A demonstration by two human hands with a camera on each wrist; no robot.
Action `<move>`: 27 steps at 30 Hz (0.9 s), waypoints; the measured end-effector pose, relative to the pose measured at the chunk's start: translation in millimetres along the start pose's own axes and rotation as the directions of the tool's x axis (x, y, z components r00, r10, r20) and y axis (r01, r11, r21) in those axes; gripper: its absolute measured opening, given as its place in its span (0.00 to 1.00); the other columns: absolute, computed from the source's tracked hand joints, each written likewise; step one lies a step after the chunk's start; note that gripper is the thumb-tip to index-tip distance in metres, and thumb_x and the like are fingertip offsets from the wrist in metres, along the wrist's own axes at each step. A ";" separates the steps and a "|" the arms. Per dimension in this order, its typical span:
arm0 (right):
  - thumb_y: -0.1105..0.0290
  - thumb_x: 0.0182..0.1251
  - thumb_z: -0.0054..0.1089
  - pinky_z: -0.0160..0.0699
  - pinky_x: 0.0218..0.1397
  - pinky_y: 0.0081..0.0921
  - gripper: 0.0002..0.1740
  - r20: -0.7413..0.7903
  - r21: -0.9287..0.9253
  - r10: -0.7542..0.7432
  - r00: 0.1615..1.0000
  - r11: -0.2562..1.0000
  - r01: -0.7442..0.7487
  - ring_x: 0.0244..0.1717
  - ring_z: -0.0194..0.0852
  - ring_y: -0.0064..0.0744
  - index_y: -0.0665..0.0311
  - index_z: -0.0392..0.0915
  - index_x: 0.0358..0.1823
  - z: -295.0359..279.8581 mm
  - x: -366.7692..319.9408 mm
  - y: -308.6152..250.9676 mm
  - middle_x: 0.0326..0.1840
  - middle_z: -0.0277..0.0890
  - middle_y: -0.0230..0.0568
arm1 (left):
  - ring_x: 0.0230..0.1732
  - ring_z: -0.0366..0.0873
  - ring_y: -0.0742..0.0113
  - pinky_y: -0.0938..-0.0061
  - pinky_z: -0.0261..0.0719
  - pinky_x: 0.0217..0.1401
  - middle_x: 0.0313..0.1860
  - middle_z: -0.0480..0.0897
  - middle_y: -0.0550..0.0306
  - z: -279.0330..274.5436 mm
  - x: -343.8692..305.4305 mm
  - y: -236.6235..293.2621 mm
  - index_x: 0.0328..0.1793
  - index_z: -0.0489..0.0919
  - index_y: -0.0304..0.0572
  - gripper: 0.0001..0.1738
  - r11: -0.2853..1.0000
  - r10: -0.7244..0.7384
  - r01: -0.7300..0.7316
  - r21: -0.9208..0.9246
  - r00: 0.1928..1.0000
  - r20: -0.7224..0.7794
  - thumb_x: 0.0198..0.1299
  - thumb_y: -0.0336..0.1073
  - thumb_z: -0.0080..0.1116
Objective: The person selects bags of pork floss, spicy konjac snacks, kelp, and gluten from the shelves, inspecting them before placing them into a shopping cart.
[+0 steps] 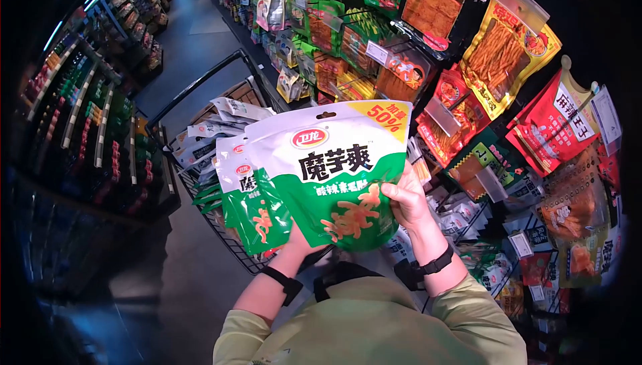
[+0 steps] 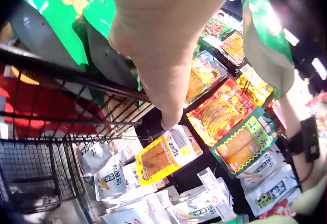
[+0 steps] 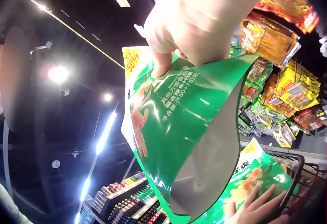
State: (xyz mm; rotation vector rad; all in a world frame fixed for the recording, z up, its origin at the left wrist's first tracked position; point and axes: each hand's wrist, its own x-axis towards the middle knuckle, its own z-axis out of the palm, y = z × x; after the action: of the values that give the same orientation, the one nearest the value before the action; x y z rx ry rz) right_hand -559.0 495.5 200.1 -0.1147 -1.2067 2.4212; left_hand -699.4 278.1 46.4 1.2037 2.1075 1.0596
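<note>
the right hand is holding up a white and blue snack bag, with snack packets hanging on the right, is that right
One thing is off: the snack bag is white and green, not white and blue, as the head view shows. The right hand does hold it up, and the snack packets do hang on the right.

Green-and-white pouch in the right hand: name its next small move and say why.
Probably ease the pouch left toward the cart: the right hand grips its right side, similar pouches show in front of the basket, and the left hand rests spread fingers on one, so it could likely settle alongside them.
</note>
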 end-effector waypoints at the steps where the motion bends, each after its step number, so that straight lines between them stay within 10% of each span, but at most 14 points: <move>1: 0.78 0.52 0.64 0.69 0.59 0.28 0.24 0.015 0.003 0.010 1.000 1.000 -0.010 0.52 0.73 0.29 0.61 0.71 0.52 -2.2 1.0 0.9 0.48 0.76 0.35 | 0.62 0.69 0.50 0.49 0.68 0.57 0.70 0.63 0.46 3.2 -0.2 4.9 0.71 0.61 0.48 0.37 0.984 -0.029 0.032 -0.175 0.999 0.023 0.64 0.63 0.35; 7: 0.77 0.53 0.64 0.67 0.60 0.28 0.25 0.022 0.037 0.013 1.000 0.999 -0.014 0.54 0.72 0.29 0.60 0.71 0.55 8.5 6.5 3.1 0.51 0.76 0.35 | 0.57 0.74 0.57 0.66 0.76 0.54 0.68 0.66 0.43 8.0 -17.3 28.3 0.68 0.63 0.41 0.31 0.460 -0.088 0.194 -0.867 0.981 0.173 0.67 0.54 0.40; 8: 0.77 0.53 0.64 0.67 0.61 0.28 0.25 0.001 0.051 0.017 1.000 0.999 -0.017 0.55 0.72 0.29 0.60 0.70 0.55 12.2 6.9 2.4 0.52 0.76 0.35 | 0.51 0.77 0.59 0.66 0.79 0.49 0.58 0.72 0.47 -3.8 -24.4 28.0 0.64 0.66 0.39 0.29 0.819 -0.109 0.058 -0.571 0.993 -0.055 0.66 0.52 0.44; 9: 0.77 0.54 0.64 0.66 0.62 0.29 0.25 0.002 0.071 0.028 1.000 0.997 -0.029 0.55 0.71 0.30 0.61 0.70 0.55 14.9 6.3 2.3 0.53 0.75 0.36 | 0.44 0.80 0.60 0.67 0.81 0.45 0.49 0.79 0.50 -14.8 -30.9 32.9 0.59 0.69 0.37 0.26 0.992 -0.023 -0.010 -0.124 0.965 -0.261 0.65 0.50 0.48; 10: 0.77 0.54 0.64 0.66 0.62 0.29 0.25 0.002 0.074 0.029 1.000 0.997 -0.029 0.55 0.71 0.30 0.61 0.70 0.55 15.2 6.6 4.0 0.53 0.75 0.36 | 0.44 0.80 0.60 0.67 0.81 0.45 0.49 0.79 0.50 -26.9 -33.8 47.1 0.59 0.69 0.37 0.26 0.993 -0.024 -0.008 -0.122 0.965 -0.260 0.65 0.50 0.48; 11: 0.75 0.53 0.65 0.68 0.61 0.31 0.28 0.011 0.070 0.046 0.999 0.996 -0.047 0.55 0.71 0.32 0.62 0.67 0.58 14.7 6.4 6.4 0.54 0.74 0.36 | 0.46 0.80 0.61 0.67 0.80 0.48 0.50 0.79 0.51 -39.4 -36.6 62.1 0.59 0.69 0.37 0.23 0.651 -0.213 -0.053 -0.757 0.945 -0.250 0.66 0.46 0.49; 12: 0.73 0.53 0.66 0.69 0.61 0.32 0.31 0.020 0.064 0.066 0.998 0.996 -0.067 0.55 0.71 0.33 0.63 0.64 0.60 14.8 4.5 7.9 0.55 0.73 0.37 | 0.48 0.79 0.61 0.67 0.78 0.51 0.51 0.79 0.51 -50.7 -40.8 80.8 0.59 0.69 0.36 0.20 -0.031 -0.350 -0.132 -0.991 0.930 -0.113 0.67 0.41 0.50; 15: 0.76 0.56 0.63 0.69 0.61 0.31 0.29 0.017 0.075 0.059 0.998 0.995 -0.060 0.56 0.71 0.32 0.63 0.65 0.60 27.7 -3.0 10.2 0.54 0.73 0.38 | 0.50 0.78 0.67 0.71 0.77 0.52 0.52 0.79 0.54 -75.8 -58.4 140.1 0.59 0.69 0.36 0.18 -0.133 -0.201 -0.067 -0.989 0.979 -0.039 0.65 0.32 0.53; 16: 0.77 0.57 0.62 0.69 0.61 0.30 0.26 0.007 0.075 0.048 0.999 0.996 -0.049 0.56 0.72 0.31 0.63 0.66 0.59 31.8 -6.2 10.7 0.54 0.74 0.39 | 0.50 0.78 0.67 0.71 0.77 0.52 0.52 0.79 0.54 -73.7 -60.9 138.7 0.59 0.69 0.36 0.18 -0.132 -0.204 -0.071 -0.989 0.978 -0.043 0.65 0.32 0.53; 18: 0.76 0.58 0.61 0.70 0.61 0.29 0.26 0.022 0.031 0.062 0.998 0.998 -0.063 0.55 0.72 0.31 0.63 0.65 0.59 29.7 -11.6 14.8 0.54 0.73 0.40 | 0.50 0.77 0.69 0.71 0.78 0.52 0.53 0.78 0.55 -68.0 -67.1 134.9 0.60 0.69 0.35 0.21 0.549 -0.284 0.058 -0.834 0.951 -0.121 0.62 0.31 0.56; 27: 0.68 0.67 0.55 0.73 0.58 0.27 0.23 0.064 -0.132 0.261 0.963 0.959 -0.251 0.56 0.72 0.28 0.65 0.61 0.60 39.4 -67.3 -6.6 0.57 0.71 0.42 | 0.47 0.78 0.67 0.71 0.81 0.48 0.51 0.78 0.53 -64.2 -99.2 140.6 0.59 0.69 0.34 0.19 0.438 -0.313 0.003 -0.899 0.938 -0.149 0.62 0.30 0.57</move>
State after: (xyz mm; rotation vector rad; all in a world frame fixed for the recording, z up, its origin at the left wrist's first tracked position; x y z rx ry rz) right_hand -506.1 442.0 221.9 -0.2245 -1.4578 2.5914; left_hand -627.7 210.8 201.6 0.2843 1.3429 1.9858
